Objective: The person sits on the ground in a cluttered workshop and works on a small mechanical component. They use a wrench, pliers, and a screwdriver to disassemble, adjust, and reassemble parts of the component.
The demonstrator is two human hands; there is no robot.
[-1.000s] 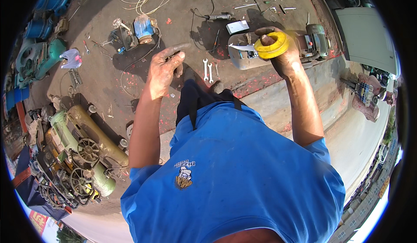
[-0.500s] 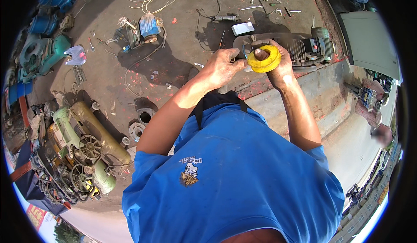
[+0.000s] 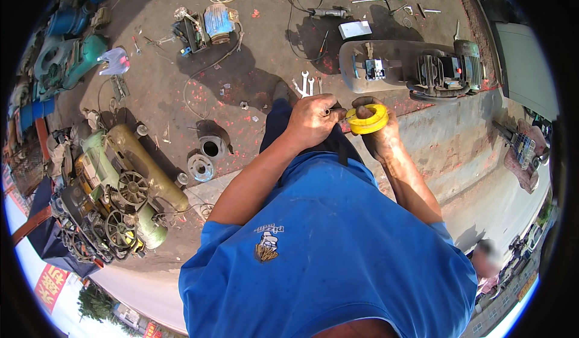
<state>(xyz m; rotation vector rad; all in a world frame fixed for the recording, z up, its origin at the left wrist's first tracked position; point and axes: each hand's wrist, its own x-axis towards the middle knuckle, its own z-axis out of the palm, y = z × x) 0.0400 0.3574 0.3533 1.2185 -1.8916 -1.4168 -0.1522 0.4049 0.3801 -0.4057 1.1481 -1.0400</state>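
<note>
In front of my chest, my right hand (image 3: 384, 140) grips a yellow roll of tape (image 3: 373, 124), with its thumb through the hole. Close beside it on the left, my left hand (image 3: 310, 122) is closed in a pinch. A small dark bit shows at its fingertips near the roll; I cannot make out what it is. Just beyond my left hand, several wrenches (image 3: 305, 83) lie on the ground. Farther right stands an electric motor (image 3: 445, 72) with its terminal side up, next to a small open terminal block (image 3: 375, 69).
A blue motor (image 3: 218, 23) with a cable lies at the far left, a power tool (image 3: 330, 12) and white box (image 3: 354, 30) ahead. Air compressors (image 3: 145, 169) crowd the left, near a round metal housing (image 3: 210, 148). A grey cabinet (image 3: 526, 66) stands right; another person (image 3: 484, 261) is lower right.
The view has shifted, and my hands sit lower in it, nearer my body. The wrenches and terminal block, hidden before, now show. The yellow roll stays in my right hand.
</note>
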